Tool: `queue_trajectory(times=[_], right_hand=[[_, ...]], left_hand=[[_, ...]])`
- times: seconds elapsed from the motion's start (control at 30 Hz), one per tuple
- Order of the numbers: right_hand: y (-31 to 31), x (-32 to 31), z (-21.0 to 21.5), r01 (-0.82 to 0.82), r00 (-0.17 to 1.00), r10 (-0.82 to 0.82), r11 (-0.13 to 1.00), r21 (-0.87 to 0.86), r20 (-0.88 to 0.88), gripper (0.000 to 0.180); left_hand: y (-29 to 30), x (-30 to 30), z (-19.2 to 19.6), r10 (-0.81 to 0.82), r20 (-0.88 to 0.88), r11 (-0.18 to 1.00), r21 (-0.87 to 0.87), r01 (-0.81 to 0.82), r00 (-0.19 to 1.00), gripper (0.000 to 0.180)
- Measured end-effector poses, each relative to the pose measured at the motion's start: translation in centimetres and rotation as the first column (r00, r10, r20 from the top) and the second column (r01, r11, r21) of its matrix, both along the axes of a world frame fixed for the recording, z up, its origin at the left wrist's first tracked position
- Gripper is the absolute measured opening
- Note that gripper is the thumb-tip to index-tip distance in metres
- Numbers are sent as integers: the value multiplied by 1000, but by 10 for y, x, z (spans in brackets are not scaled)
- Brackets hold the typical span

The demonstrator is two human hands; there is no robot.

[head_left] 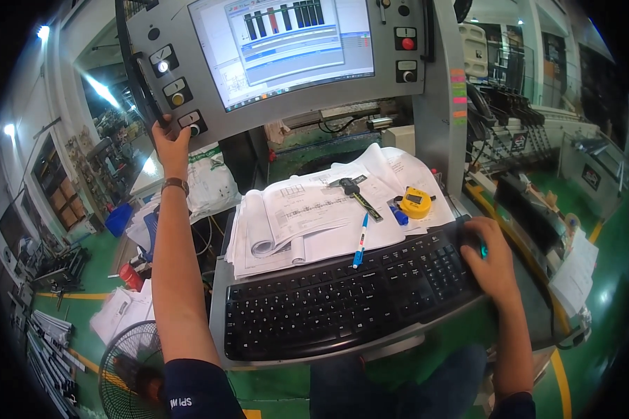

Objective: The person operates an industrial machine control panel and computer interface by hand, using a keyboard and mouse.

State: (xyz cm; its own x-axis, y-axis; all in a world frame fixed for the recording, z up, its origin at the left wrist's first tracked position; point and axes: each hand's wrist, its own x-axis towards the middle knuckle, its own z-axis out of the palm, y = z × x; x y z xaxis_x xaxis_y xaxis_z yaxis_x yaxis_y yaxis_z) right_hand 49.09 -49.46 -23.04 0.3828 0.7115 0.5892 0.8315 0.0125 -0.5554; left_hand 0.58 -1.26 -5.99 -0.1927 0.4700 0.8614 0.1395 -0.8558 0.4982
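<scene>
My left hand (172,144) reaches up to the lower left corner of a grey control panel (286,112). Its fingers curl round the black handle (145,91) on the panel's side, and the thumb rests at a round push button (194,129). At the right end of a black keyboard (342,300), my right hand (493,262) is closed over what looks like a computer mouse (483,250); only a small greenish glow and a dark bit show past the fingers. The panel's screen (286,49) displays a window with a row of dark upright shapes, one of them red.
Behind the keyboard lie paper drawings (300,209), partly rolled, with a caliper (358,195), a yellow tape measure (416,202) and a blue-white pen (360,241) on top. A fan (129,363) stands low left. A red button (407,44) sits on the panel's right side.
</scene>
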Motion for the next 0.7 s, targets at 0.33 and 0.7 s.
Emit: queue_trajectory(times=[0.33,0.7], right_hand=[[2,1,-2,30,999,-30,999,-33,-9,49],[4,0,0,42,999,-43,998,-53,-7,52]], left_hand=[[-5,1,0,41,-11,999,-7,-42,999,63],[-4,-1,1,34,-2,999,2,-34,999,62]])
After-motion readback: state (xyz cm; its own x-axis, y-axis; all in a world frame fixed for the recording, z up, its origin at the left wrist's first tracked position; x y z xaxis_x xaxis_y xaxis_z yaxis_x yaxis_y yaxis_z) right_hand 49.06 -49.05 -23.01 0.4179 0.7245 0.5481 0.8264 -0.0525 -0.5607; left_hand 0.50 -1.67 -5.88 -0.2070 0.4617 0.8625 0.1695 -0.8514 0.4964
